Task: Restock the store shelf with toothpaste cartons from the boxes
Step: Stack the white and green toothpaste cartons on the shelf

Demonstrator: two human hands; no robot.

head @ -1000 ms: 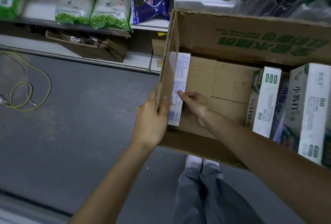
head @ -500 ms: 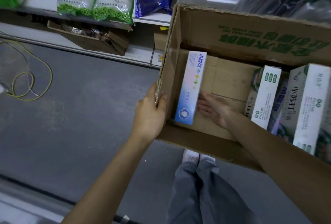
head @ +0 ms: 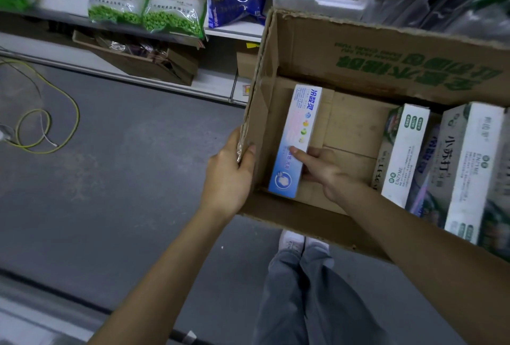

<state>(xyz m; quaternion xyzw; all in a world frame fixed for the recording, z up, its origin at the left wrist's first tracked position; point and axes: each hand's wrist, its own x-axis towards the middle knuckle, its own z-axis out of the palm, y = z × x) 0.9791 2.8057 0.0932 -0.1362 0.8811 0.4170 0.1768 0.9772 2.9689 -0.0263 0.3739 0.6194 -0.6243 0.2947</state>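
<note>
Our left hand (head: 229, 176) grips the left wall of the brown cardboard box (head: 372, 54); right hand (head: 323, 170) (the nearer one) pinches the long blue-and-white toothpaste carton (head: 299, 134) at its near half. Carton sits inside the box beside that wall, long axis running away from us.

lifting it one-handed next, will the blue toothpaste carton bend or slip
Probably stiff: the blue toothpaste carton keeps straight edges while the right hand pinches it below the middle. Likely light for its size, as a thumb-and-finger hold seems enough. Its smooth printed face could be slightly slippery.
</note>
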